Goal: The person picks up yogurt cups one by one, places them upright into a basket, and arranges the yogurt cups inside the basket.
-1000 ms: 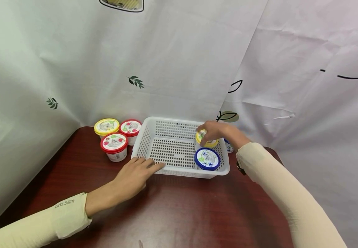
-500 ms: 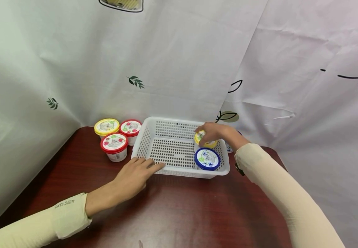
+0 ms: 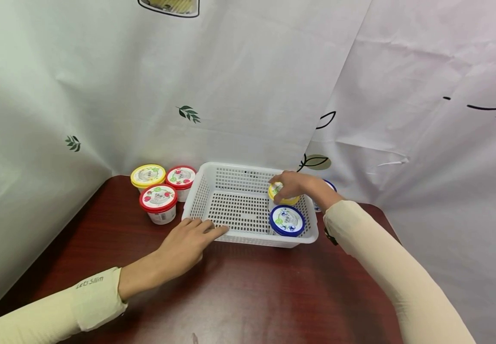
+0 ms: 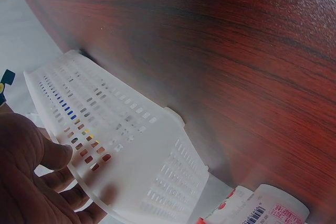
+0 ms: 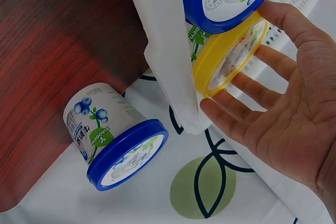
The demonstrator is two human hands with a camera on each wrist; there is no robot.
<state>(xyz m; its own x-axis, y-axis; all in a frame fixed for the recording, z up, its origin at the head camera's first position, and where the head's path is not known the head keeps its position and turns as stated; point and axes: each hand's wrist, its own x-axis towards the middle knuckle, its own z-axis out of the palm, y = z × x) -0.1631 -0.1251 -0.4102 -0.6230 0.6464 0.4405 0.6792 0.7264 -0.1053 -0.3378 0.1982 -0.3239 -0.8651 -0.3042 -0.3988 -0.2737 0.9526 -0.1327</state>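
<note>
A white perforated plastic basket stands on the table. My left hand holds its near-left rim, the thumb outside the wall and the fingers over the edge in the left wrist view. At the basket's right end, my right hand grips a yellow-lidded tub by the lid, partly hiding it. In the right wrist view the fingers spread round the yellow lid. In front of it, inside the basket, sits a blue-lidded tub.
Left of the basket stand two red-lidded tubs and a yellow-lidded one. Another blue-lidded tub, with blueberries printed on it, is outside the basket's right end. A white printed curtain hangs behind the dark red table.
My right hand has shifted slightly left with the yellow-lidded tub, showing more of the blue-lidded tub outside the basket. My left hand and the basket have stayed put.
</note>
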